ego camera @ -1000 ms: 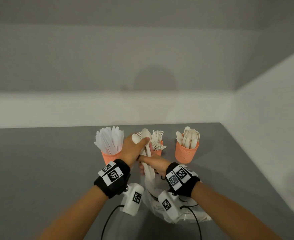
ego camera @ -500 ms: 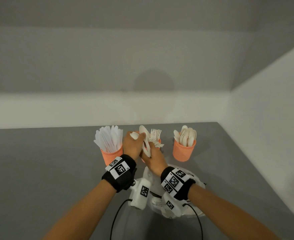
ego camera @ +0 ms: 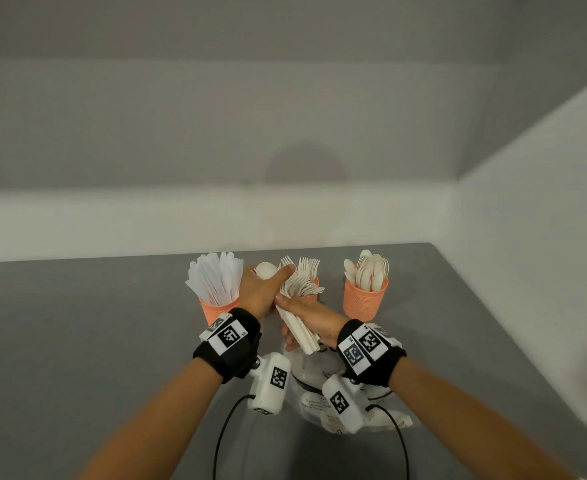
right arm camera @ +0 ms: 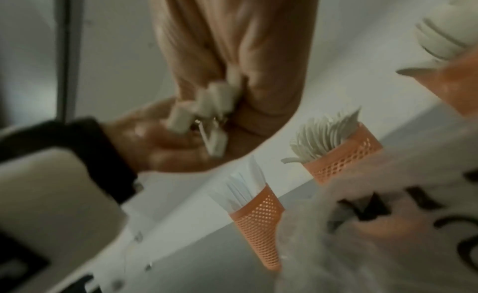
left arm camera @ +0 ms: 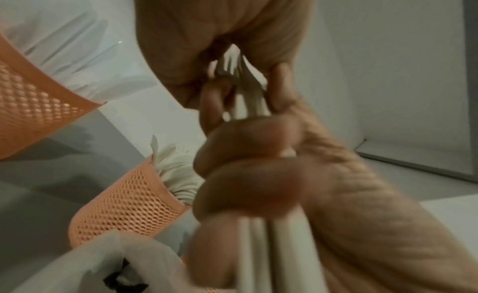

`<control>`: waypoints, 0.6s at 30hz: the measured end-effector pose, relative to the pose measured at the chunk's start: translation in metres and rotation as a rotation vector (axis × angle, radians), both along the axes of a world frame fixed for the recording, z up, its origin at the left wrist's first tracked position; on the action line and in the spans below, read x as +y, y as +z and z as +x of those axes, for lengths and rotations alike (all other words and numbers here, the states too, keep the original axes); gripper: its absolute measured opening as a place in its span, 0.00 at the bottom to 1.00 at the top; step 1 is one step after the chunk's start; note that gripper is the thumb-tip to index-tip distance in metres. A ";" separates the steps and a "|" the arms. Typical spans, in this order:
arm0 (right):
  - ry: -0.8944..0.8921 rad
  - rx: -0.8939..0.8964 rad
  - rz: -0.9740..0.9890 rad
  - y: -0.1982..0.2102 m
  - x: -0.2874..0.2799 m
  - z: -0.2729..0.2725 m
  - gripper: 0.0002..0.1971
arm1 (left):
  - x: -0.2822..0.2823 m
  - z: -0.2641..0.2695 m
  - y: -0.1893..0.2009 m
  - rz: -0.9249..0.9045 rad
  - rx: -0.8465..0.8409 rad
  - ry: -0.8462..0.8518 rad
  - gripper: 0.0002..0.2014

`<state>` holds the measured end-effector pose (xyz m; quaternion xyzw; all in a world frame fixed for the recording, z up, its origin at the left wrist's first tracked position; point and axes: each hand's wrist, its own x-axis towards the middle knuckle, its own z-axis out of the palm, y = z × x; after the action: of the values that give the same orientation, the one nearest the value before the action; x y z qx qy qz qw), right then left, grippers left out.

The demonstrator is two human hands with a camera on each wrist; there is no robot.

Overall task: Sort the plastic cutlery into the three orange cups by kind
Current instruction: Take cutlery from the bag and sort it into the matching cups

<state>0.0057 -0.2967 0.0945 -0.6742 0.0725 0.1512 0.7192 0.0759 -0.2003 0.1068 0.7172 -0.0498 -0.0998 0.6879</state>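
Observation:
Three orange cups stand in a row: knives in the left cup, forks in the middle cup, spoons in the right cup. In front of the middle cup I hold a mixed bundle of white cutlery. My left hand grips its upper ends, where a spoon bowl and a fork head stick out. My right hand is wrapped round the handles. In the right wrist view the handle ends poke out of the right fist.
A crumpled white plastic bag with black print lies on the grey table just under my wrists. A white wall borders the table on the right and another runs behind the cups. Cables trail from the wrist cameras.
Both hands stay on the bundle in front of the middle cup. The handles now stick out below my right hand, and a fork head shows above my left thumb where a spoon stood.

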 end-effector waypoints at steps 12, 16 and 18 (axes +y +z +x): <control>-0.176 0.011 0.087 -0.003 -0.013 -0.003 0.15 | 0.004 -0.004 -0.004 -0.129 -0.027 -0.060 0.02; -0.151 0.026 0.100 -0.002 -0.012 -0.006 0.17 | 0.004 -0.003 -0.006 -0.073 -0.051 -0.018 0.08; -0.182 0.020 0.121 -0.002 -0.011 -0.007 0.19 | 0.002 -0.003 -0.006 -0.051 -0.070 0.076 0.09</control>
<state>-0.0008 -0.3081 0.0923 -0.6187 0.1314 0.0960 0.7685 0.0727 -0.1979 0.1013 0.7037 -0.0491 -0.0470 0.7072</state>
